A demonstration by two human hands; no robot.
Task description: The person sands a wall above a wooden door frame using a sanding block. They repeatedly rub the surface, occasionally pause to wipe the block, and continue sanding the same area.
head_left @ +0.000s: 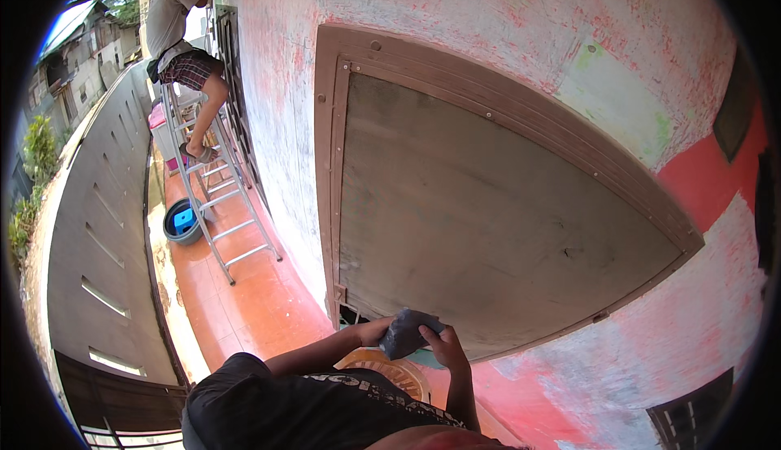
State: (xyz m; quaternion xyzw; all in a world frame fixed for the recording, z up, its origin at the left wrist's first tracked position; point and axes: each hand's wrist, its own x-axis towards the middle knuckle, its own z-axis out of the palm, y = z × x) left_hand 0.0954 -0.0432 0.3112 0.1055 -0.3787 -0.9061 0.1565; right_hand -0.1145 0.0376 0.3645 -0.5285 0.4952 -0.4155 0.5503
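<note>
A dark grey bent sheet [406, 335], which looks like sandpaper, is held between my two hands in front of my chest. My left hand [373, 330] grips its left side, with the fingers partly hidden behind it. On its right edge, my right hand [447, 346] pinches it with the thumb on top. Just beyond my hands is a window screen [488, 218] in a brown frame [427, 53], with small tears in the mesh. Around it, the wall [280, 84] has patchy white and worn pink-red paint.
To the left, a person [174, 29] sits atop an aluminium stepladder [241, 224] on the orange tiled floor [262, 303]. A dark tub [174, 233] holding a blue object stands beside it. A slotted wall [97, 255] borders the passage. Below my hands is an orange slotted plastic item [396, 377].
</note>
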